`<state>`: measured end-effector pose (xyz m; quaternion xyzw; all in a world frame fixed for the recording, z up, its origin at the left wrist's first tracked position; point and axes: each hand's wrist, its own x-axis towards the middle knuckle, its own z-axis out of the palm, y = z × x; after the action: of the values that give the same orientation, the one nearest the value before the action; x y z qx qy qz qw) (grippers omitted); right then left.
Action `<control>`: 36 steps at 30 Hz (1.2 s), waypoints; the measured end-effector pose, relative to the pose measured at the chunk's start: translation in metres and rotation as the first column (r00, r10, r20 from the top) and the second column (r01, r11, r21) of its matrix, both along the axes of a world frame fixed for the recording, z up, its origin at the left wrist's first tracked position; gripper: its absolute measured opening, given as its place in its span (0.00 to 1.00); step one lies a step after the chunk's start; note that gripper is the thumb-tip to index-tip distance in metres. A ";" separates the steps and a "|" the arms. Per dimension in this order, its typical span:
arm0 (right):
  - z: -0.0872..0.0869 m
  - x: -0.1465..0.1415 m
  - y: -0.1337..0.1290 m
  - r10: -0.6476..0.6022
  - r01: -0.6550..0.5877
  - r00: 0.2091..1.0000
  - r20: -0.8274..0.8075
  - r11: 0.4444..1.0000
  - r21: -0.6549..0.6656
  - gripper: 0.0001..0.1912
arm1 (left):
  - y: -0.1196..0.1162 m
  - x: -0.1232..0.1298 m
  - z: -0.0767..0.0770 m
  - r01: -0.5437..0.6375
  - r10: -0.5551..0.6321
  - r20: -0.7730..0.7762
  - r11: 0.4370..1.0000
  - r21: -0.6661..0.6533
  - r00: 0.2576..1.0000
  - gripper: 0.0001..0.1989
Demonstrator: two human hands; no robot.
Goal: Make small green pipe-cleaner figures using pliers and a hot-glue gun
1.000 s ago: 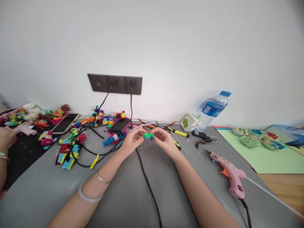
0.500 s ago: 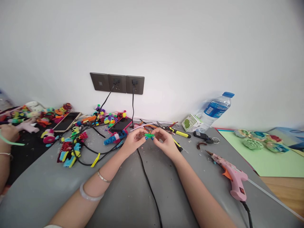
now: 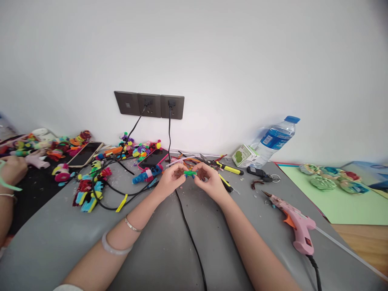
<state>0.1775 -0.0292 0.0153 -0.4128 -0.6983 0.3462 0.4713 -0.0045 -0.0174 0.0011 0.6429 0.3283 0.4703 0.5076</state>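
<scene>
Between my two hands is a short bright green piece (image 3: 190, 173), fuzzy like bent pipe cleaner, though too small to be sure. My left hand (image 3: 172, 178) pinches its left end with thumb and fingertips. At the other end, my right hand (image 3: 209, 180) has its thumb and finger closed on the same piece. Beyond my hands lie pipe cleaner offcuts (image 3: 185, 161) and yellow-and-black pliers (image 3: 228, 168). Left of my left hand is a blue pipe cleaner figure (image 3: 147, 174).
A pink glue gun (image 3: 292, 222) lies at right, with keys (image 3: 263, 174), a juice carton (image 3: 243, 156) and a leaning water bottle (image 3: 277, 139) behind. Black cables (image 3: 188, 226) cross the grey table. At far left, a co-worker's hand (image 3: 13, 171) holds a pale green strip (image 3: 9, 184).
My hands stay nearly still around the green piece, which looks slightly turned. The co-worker's hand at far left has shifted slightly, with the strip moving left.
</scene>
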 end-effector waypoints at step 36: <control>-0.006 -0.003 0.001 -0.082 0.082 0.997 0.009 0.996 0.028 0.08 | -0.002 0.003 -0.002 -0.036 0.035 -0.032 0.999 -0.031 0.999 0.10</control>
<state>0.1741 -0.0285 0.0093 -0.4364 -0.6878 0.3149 0.4871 -0.0019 -0.0189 -0.0004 0.6362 0.3552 0.4639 0.5040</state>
